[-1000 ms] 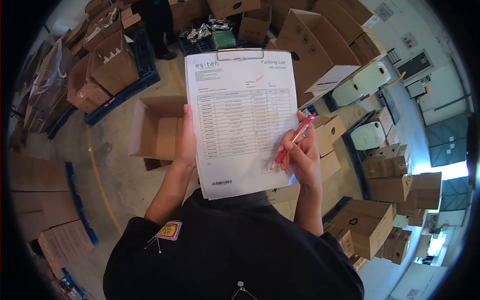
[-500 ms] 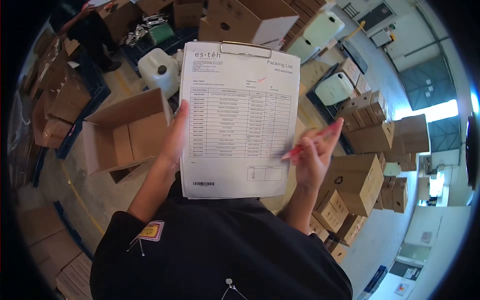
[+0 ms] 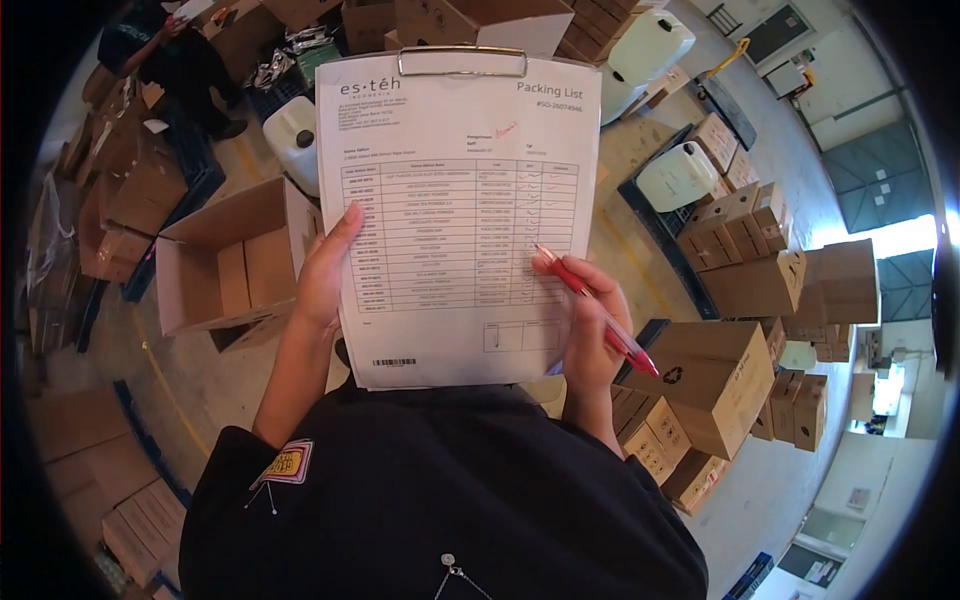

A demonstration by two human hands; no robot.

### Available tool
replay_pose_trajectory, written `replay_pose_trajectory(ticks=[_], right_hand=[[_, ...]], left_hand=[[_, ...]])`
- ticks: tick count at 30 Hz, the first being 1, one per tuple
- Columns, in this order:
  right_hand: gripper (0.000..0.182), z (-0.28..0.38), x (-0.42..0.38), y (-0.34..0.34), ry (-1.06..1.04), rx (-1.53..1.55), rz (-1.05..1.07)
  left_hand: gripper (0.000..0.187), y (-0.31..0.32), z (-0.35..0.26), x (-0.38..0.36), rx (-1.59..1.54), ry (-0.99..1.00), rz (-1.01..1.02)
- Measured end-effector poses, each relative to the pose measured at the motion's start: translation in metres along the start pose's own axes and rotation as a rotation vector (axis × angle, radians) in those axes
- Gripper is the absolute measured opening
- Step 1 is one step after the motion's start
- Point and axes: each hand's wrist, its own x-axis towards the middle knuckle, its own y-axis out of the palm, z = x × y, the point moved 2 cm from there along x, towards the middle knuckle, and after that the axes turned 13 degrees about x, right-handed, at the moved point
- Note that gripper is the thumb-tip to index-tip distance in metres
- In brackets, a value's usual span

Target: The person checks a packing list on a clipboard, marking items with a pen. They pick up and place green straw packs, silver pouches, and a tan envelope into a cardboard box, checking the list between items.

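In front of my chest is a clipboard whose metal clip [image 3: 462,62] holds a printed packing list [image 3: 430,345]. My left hand [image 3: 330,265] grips the board's left edge, its thumb lying on the paper and its fingers hidden behind. A red pen [image 3: 610,325] is pinched in my right hand [image 3: 595,325], with its tip at the column of tick marks on the right half of the table. Handwritten red marks stand near the top of the sheet, and a barcode is printed at the lower left.
An open cardboard box [image 3: 235,265] stands on the floor at left. White jerrycans [image 3: 675,178] and stacked cartons [image 3: 740,225] sit on pallets at right, near a large box [image 3: 700,380]. Another person [image 3: 165,50] stands at upper left, holding paper.
My right hand has moved left and turned, bringing the pen's tip onto the list's tick column. The clipboard has come slightly up and left in view, still in my left hand.
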Motion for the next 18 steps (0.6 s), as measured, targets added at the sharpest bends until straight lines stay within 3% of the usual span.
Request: replay_pose_trajectory(ticks=[1, 2, 6, 16, 18], right_hand=[[0.012, 0.000, 0.001, -0.001, 0.073, -0.025, 0.004], [0.019, -0.010, 0.002, -0.014, 0.010, -0.053, 0.048], [0.021, -0.011, 0.008, -0.025, -0.015, -0.039, 0.113], [0.017, -0.020, 0.010, -0.019, 0.018, -0.285, 0.221], [0.016, -0.023, 0.011, -0.018, -0.081, -0.357, 0.301]], left_hand=[[0.045, 0.004, 0.002, 0.001, -0.015, -0.001, 0.008], [0.045, 0.006, 0.004, 0.002, -0.010, -0.003, -0.008], [0.045, 0.014, 0.005, 0.005, 0.006, 0.011, -0.035], [0.048, 0.007, 0.005, 0.005, 0.027, 0.026, -0.045], [0.048, 0.007, 0.005, 0.004, 0.026, 0.018, -0.055]])
